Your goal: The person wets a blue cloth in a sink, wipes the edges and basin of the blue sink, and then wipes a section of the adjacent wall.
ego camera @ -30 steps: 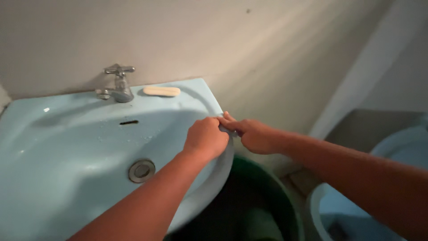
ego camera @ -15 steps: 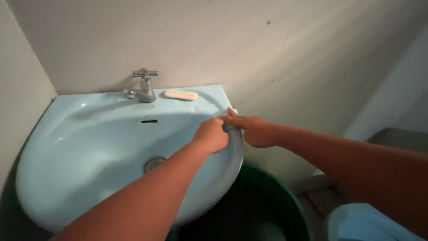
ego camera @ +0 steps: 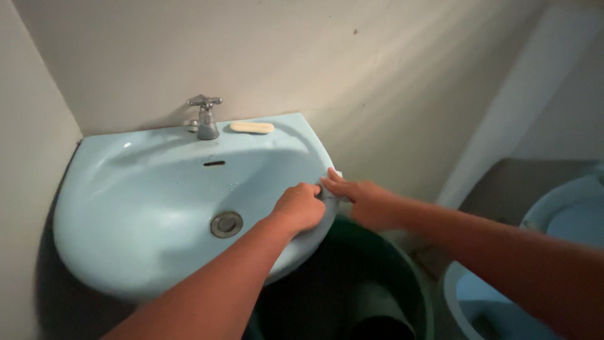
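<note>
Pale-blue sink (ego camera: 157, 208) rim, mid-frame: left hand (ego camera: 301, 205) curled shut, right hand (ego camera: 362, 200) half-closed, both pinching a small light cloth (ego camera: 331, 192). Looks like rim-wiping; next needs firm pressure along edge.

The sink (ego camera: 157, 208) under the fingers (ego camera: 302, 192) of the left hand (ego camera: 301, 206) looks like glazed ceramic, pale blue, smooth and glossy, with soft highlights. Between both hands' fingertips sits a small pale scrap (ego camera: 331, 189), perhaps cloth, too dim to tell. Beyond the fingers, the tap (ego camera: 205, 118) is shiny chromed metal, the soap bar (ego camera: 251, 127) matt and waxy. The drain ring (ego camera: 226, 224) is dull metal. Below the right hand (ego camera: 371, 203), the dark green bucket (ego camera: 402, 277) looks like smooth plastic. The wall (ego camera: 377, 75) is matt, slightly rough plaster.
</note>
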